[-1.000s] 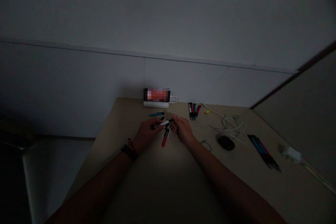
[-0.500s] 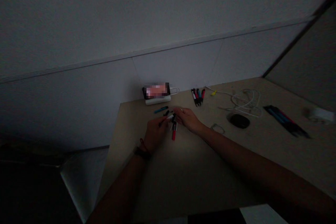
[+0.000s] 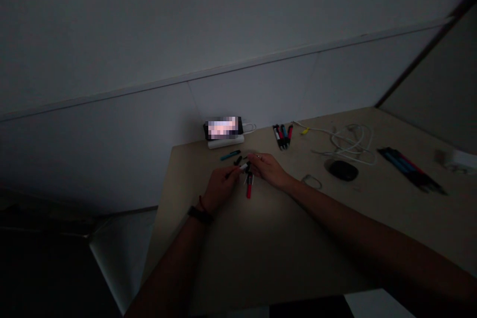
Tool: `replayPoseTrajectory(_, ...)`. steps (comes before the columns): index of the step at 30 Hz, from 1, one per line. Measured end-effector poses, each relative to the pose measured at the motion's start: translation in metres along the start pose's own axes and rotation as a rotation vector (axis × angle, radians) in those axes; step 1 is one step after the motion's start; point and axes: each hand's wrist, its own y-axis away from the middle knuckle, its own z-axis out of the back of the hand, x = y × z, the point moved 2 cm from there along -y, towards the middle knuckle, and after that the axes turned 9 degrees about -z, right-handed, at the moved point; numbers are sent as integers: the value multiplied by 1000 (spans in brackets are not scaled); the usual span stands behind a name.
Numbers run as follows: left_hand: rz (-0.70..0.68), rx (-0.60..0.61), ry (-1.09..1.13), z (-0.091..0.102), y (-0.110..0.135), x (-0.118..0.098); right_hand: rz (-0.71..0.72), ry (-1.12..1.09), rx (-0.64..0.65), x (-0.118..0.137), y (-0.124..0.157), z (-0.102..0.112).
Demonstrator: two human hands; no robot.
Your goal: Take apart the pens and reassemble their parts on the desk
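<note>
The scene is dim. My left hand (image 3: pixel 220 186) is closed round a white-barrelled marker (image 3: pixel 242 166), whose far end meets the pinched fingers of my right hand (image 3: pixel 269 169). A red marker (image 3: pixel 249 190) lies on the beige table (image 3: pixel 261 248) just below both hands. Small dark caps (image 3: pixel 237 160) and a blue marker (image 3: pixel 230 155) lie just beyond my left hand.
A phone (image 3: pixel 222 127) leans on a white power bank at the wall. Three markers (image 3: pixel 282 135) lie to its right, then a white cable coil (image 3: pixel 350 141), a black mouse (image 3: pixel 343 170), a metal ring (image 3: pixel 311 181) and a bundle of markers (image 3: pixel 410 169).
The view swung left and tilted a second ago, then settled. Both hands stay together over the white marker with little movement.
</note>
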Motion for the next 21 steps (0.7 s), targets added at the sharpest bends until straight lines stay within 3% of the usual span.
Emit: replayPoseTrajectory(21, 171, 165, 297, 10, 2, 8, 85, 142, 49, 12, 11, -6)
